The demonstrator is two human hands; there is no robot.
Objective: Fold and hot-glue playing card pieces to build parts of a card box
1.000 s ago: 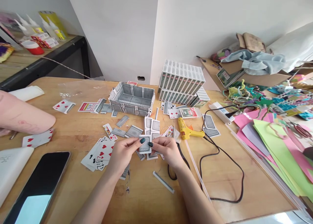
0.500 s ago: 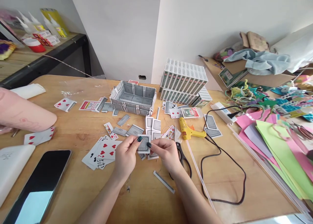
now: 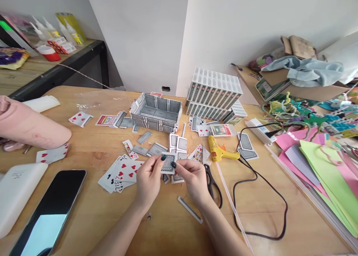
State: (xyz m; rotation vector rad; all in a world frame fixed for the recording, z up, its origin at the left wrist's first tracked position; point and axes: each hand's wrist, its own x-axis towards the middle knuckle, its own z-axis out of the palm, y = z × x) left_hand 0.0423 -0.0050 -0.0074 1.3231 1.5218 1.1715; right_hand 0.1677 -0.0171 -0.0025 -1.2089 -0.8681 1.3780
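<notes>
Between my two hands is a small playing card piece (image 3: 168, 163), its grey patterned back facing up. My left hand (image 3: 149, 177) pinches its left side with thumb and fingers. The right side is gripped the same way by my right hand (image 3: 192, 176). Under and behind my fingers lie folded card pieces (image 3: 178, 142), partly covered. Fanned playing cards (image 3: 123, 173) rest left of my left hand. Farther back stands an open box made of cards (image 3: 156, 112). Black-handled scissors (image 3: 214, 187) lie partly hidden beside my right wrist, near a yellow glue gun (image 3: 222, 150).
A stack of card decks (image 3: 214, 90) stands at the back. The glue gun's black cable (image 3: 260, 181) loops across the right side. Coloured paper sheets (image 3: 324, 174) cover the right edge. A phone (image 3: 50, 211), a white power bank (image 3: 18, 196) and a pink roll (image 3: 33, 123) occupy the left.
The view has shifted slightly, so the table's contents sit a little farther right. Both hands keep their pinch on the card piece, which looks slightly more tilted.
</notes>
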